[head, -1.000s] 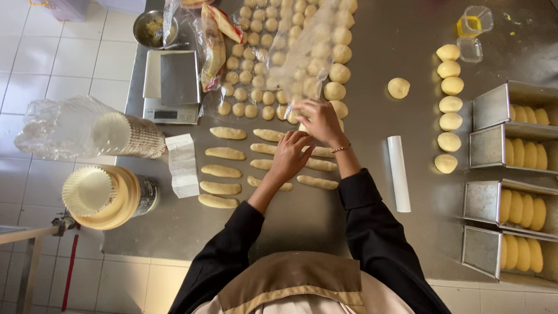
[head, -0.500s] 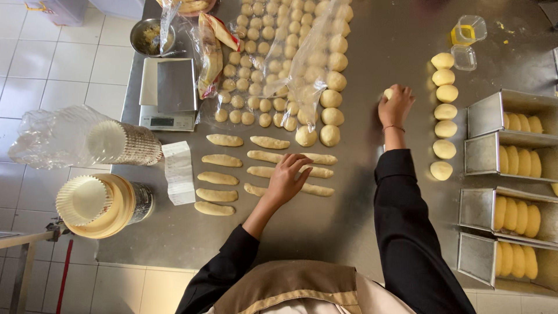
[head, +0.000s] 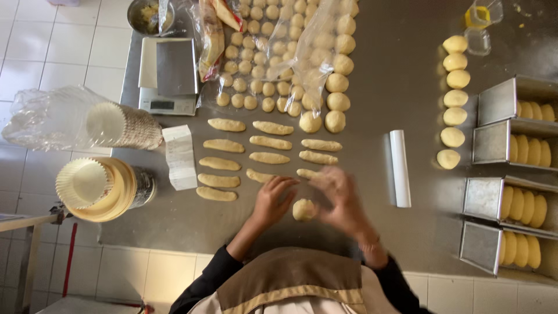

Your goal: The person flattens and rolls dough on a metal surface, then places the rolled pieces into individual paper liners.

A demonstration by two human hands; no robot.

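A round ball of pale dough (head: 303, 209) lies on the steel table (head: 378, 70) near its front edge, between my hands. My left hand (head: 272, 200) curls beside the ball on its left, fingers apart, fingertips close to it. My right hand (head: 340, 197) is blurred with motion just right of the ball and partly over it, fingers spread. Whether either hand presses the ball I cannot tell. Just beyond my hands lie three columns of rolled dough logs (head: 270, 142).
A white rolling pin (head: 400, 168) lies to the right. Further right are a column of dough balls (head: 455, 96) and loaf tins (head: 511, 145) holding dough pieces. Behind are small dough balls under plastic (head: 273, 52) and a scale (head: 168, 75). Paper liners (head: 87, 186) stand at the left.
My right hand reached to the column of dough balls on the right and came back to the front with one ball. My left hand drew back from the logs toward it.
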